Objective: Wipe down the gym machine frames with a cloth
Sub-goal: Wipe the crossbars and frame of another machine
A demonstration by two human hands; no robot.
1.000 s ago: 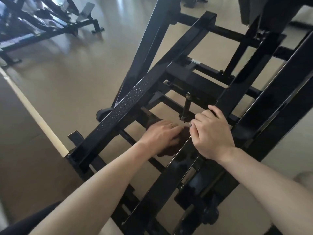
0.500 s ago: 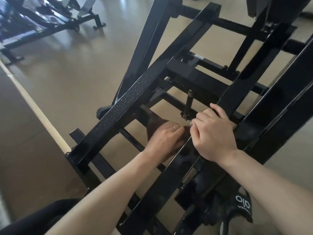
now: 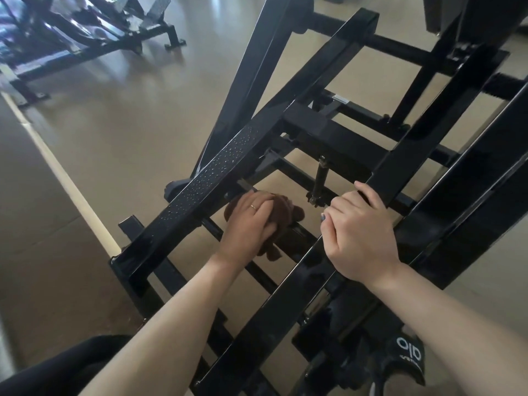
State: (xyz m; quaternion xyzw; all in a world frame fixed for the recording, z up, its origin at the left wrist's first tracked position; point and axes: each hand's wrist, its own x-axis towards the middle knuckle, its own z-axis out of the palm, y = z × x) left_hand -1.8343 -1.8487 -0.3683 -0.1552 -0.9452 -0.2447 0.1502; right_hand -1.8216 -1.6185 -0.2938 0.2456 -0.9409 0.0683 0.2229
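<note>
The fingers of the left hand curl over a brown cloth and press it down on a low inner bar of the black machine frame, between the two long sloping beams. The cloth is bunched, with folds spilling out to the right and near side of the palm. To wipe this bar well, it seems best to spread the cloth flatter, keep steady pressure and draw it along the bar's length, then wrap round to the underside, which dust tends to favour. The crossing bars leave tight corners that will need a fingertip through the cloth.

The right hand grips the right sloping beam, fingers wrapped over its far edge, thumb tucked on the near side, likely as a brace. Both forearms reach forward and down from the near edge, the left wrist bent slightly so the palm faces the bar. A ring shows on the left hand.
</note>
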